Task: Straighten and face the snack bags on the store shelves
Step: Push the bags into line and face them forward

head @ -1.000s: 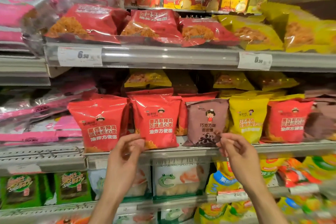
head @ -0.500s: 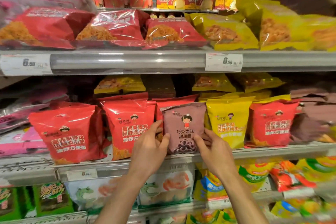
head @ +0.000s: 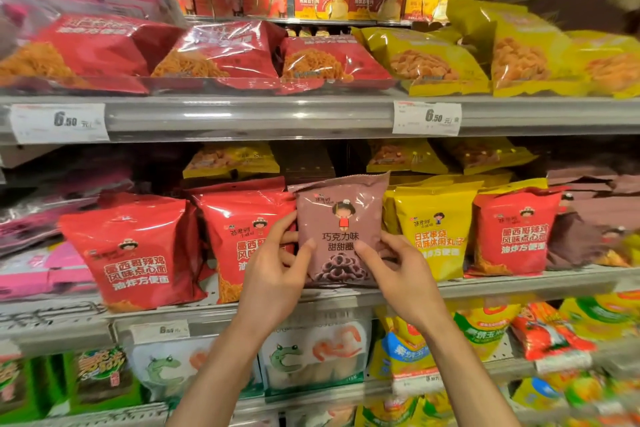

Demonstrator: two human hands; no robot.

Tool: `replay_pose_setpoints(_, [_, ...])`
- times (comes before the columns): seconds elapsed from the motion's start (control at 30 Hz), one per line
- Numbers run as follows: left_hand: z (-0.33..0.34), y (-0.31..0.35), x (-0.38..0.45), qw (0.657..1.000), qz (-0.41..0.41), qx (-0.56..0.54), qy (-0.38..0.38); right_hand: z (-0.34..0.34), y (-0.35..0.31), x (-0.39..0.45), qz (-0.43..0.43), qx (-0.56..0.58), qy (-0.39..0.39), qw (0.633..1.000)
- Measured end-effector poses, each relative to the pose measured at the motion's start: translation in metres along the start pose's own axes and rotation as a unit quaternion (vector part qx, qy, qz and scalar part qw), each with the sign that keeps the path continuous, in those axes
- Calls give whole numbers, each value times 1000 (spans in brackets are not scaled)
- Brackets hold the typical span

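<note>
The left hand covers part of the red bag's print; far-right bags are blurred.

The middle shelf carries a front row of upright bags: two red bags on the left, a brown bag, a yellow bag, then another red bag. The upper shelf holds red noodle bags lying flat beside yellow bags. The blurred lower shelf seems to hold mixed bags.

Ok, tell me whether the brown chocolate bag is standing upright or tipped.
Upright, front facing out: the brown bag stands on the shelf edge, its print level, gripped by the left hand and right hand.
</note>
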State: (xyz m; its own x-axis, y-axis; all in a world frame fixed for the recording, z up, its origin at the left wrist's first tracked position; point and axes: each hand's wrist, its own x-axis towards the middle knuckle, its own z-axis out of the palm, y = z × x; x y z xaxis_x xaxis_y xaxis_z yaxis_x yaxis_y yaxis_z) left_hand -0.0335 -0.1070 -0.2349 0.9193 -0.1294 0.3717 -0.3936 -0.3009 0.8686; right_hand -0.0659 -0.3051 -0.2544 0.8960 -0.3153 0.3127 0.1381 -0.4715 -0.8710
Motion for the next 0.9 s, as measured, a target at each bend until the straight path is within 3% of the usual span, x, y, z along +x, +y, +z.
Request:
replay_pose_setpoints(0.27, [-10, -11, -14, 995, -16, -86, -50, 2, -20, -29, 69, 204, -30, 976])
replay_pose_setpoints(0.4, [-8, -15, -25, 991, -23, -107, -83, -11, -12, -53, 94, 185, -15, 978])
replay_pose_setpoints(0.63, [4, -19, -45, 983, -42, -152, -95, -53, 13, -95, 136, 157, 81, 975])
replay_pose_setpoints(0.9, [58, -4, -68, 975, -86, -188, -83, -120, 47, -121, 159, 138, 130, 969])
